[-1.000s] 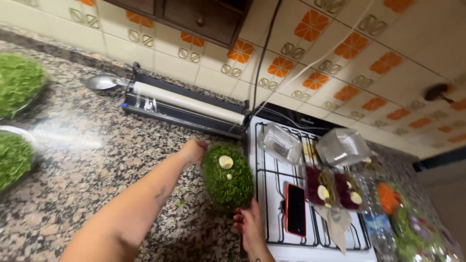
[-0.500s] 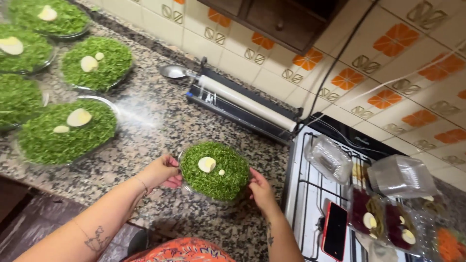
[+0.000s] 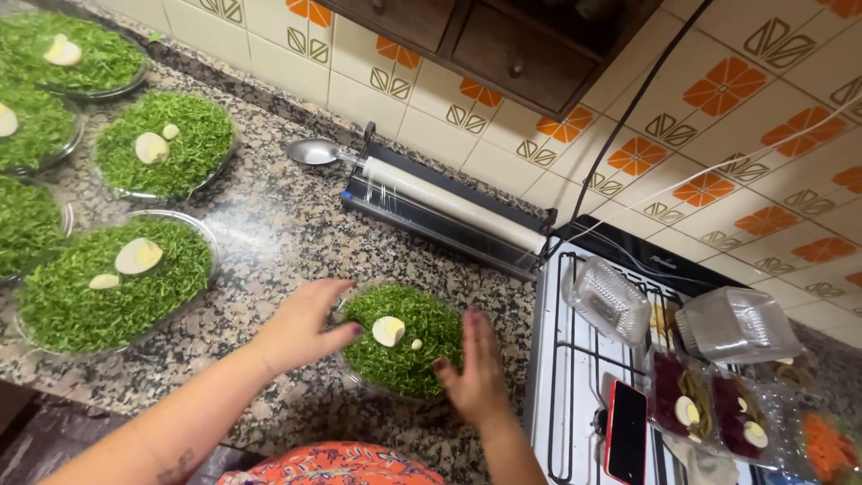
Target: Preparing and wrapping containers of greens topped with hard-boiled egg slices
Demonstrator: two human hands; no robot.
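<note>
On the granite bench (image 3: pixel 296 224), my open left hand (image 3: pixel 301 328) and open right hand (image 3: pixel 474 377) flank the plate of chopped greens (image 3: pixel 401 341), fingers touching its rim without gripping.

A round clear dish (image 3: pixel 402 339) heaped with chopped greens and topped with egg pieces (image 3: pixel 389 330) is seen flat on the granite counter (image 3: pixel 278 224), beside the stove (image 3: pixel 575 359)

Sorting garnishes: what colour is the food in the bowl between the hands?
Green shredded greens, head view.
</note>
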